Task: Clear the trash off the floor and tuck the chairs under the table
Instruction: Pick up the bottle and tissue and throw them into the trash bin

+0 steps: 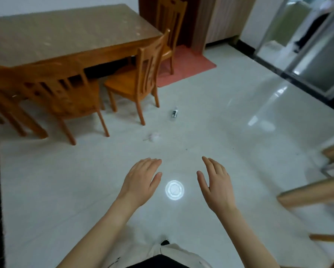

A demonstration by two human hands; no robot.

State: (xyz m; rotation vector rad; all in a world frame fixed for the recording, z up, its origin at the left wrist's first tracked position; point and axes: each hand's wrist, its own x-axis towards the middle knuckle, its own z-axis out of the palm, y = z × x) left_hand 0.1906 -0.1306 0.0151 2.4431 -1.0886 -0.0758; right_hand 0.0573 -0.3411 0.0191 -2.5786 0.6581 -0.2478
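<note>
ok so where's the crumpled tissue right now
In the head view, the crumpled tissue lies on the floor, just beyond the left hand, near the nearest chair.

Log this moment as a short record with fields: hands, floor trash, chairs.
left hand: open, empty, above the floor
right hand: open, empty
floor trash: white round lid between the hands; crumpled tissue; small bottle farthest away
chairs: near chair and second chair pulled out from table

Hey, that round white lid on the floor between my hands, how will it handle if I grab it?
The lid looks like thin plastic, so probably very light and a bit bendy. It lies flat on glossy tile, so it may slide rather than lift; hooking an edge likely helps.
</note>
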